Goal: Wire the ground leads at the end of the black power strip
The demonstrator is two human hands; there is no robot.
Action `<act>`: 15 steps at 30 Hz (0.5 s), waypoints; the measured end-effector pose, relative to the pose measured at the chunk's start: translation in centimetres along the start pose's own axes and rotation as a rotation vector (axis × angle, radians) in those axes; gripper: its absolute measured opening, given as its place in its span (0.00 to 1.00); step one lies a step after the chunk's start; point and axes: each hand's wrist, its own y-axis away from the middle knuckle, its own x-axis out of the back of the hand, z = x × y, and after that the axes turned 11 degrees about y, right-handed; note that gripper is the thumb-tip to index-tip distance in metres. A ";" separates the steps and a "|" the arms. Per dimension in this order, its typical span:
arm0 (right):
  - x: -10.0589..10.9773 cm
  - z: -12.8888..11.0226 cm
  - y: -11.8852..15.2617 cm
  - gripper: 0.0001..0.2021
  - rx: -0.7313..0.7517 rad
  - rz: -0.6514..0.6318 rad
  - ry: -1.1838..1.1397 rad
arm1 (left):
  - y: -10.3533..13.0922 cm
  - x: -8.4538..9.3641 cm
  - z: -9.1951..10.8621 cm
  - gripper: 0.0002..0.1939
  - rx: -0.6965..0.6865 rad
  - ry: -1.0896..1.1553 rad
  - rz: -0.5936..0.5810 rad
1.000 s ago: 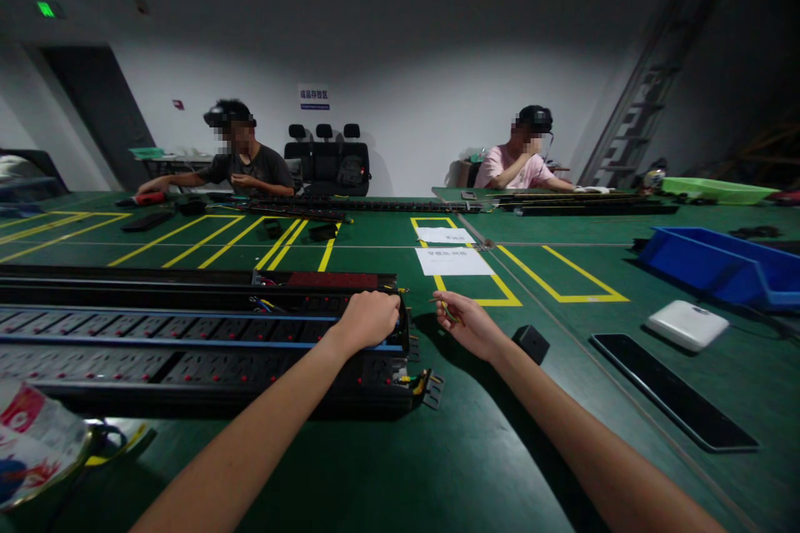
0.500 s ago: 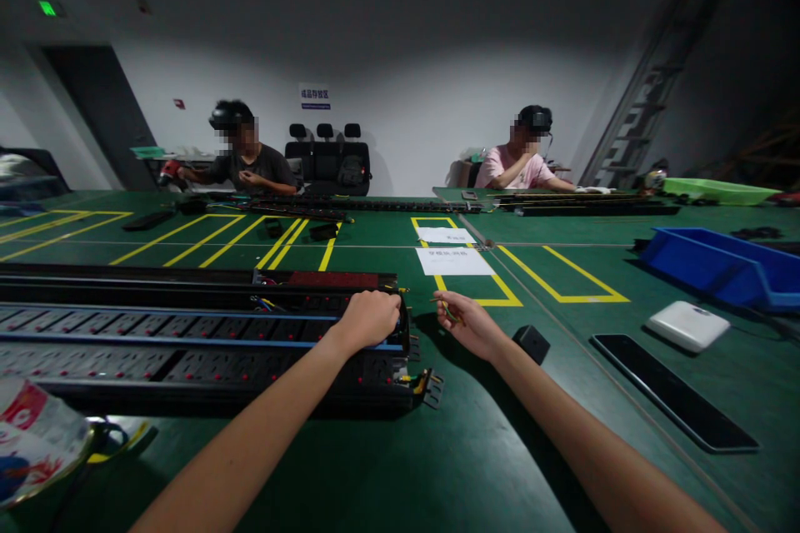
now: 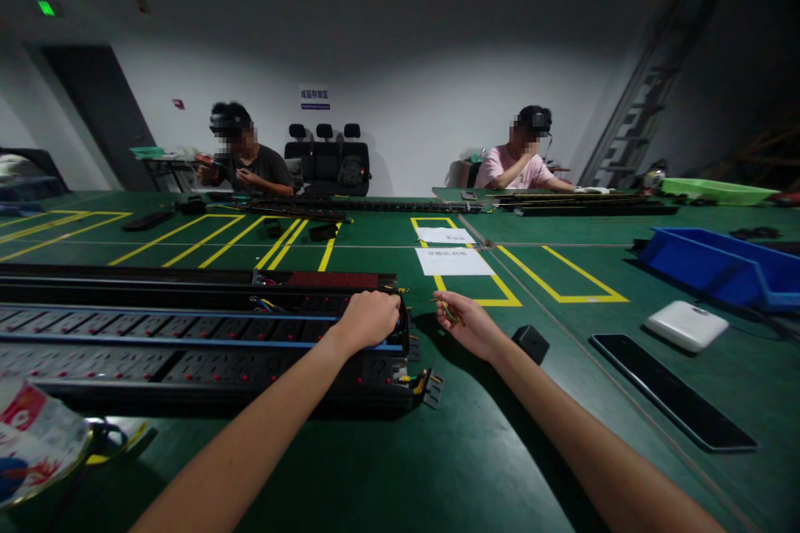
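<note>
Long black socket strips (image 3: 206,366) with red dots lie side by side on the green table at the left. My left hand (image 3: 370,318) is closed over the right end of the strip with blue edges (image 3: 187,326); its fingertips are partly hidden, and what they grip cannot be made out. Just right of the strip ends, my right hand (image 3: 466,321) pinches a thin yellow-green wire (image 3: 448,311). A black bracket (image 3: 433,391) with wires beside it sticks out from the end of the nearest strip.
A small black block (image 3: 531,344) sits by my right wrist. Farther right are a phone (image 3: 672,390), a white box (image 3: 687,326) and a blue bin (image 3: 725,266). Paper sheets (image 3: 455,261) lie ahead, a printed bag (image 3: 37,441) near left. Two people sit across the table.
The person across at the left has drawn the hand with the red tool inward, toward the body. My hands look unmoved.
</note>
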 end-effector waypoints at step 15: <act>0.0 -0.1 0.1 0.09 -0.001 0.002 0.010 | 0.0 0.3 0.2 0.15 0.010 0.018 -0.008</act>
